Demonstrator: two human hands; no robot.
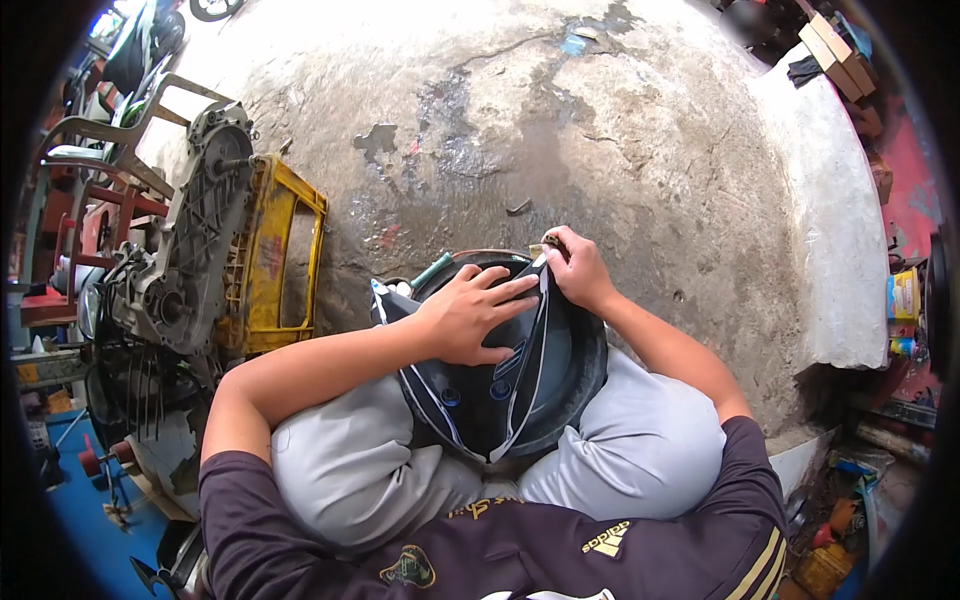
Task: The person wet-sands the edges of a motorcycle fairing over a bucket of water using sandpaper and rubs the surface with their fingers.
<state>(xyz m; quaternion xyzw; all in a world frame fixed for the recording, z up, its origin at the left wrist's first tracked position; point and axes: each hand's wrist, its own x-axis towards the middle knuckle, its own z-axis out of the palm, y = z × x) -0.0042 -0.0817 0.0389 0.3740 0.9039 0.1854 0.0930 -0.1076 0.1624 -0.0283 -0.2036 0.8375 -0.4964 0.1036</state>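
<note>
A V-shaped dark plastic panel [471, 398] with pale edges, like a motorcycle fairing piece, lies across a round black basin [592, 400] between my knees. My left hand [475, 315] rests on the panel, fingers spread and flat. At the panel's upper right tip, my right hand [582, 268] is closed in a pinch on a small brownish piece [551, 241], which looks like folded sandpaper and is mostly hidden by the fingers. A greenish tube-like thing [432, 270] and small white objects [400, 288] sit by the basin's upper left rim.
On my left stand a yellow crate [290, 250], a grey metal engine casing [195, 210] and a chair [130, 130]. The concrete floor [680, 200] ahead has wet patches. A raised white concrete ledge [830, 230] runs along the right, with boxes [838, 58] near its far end.
</note>
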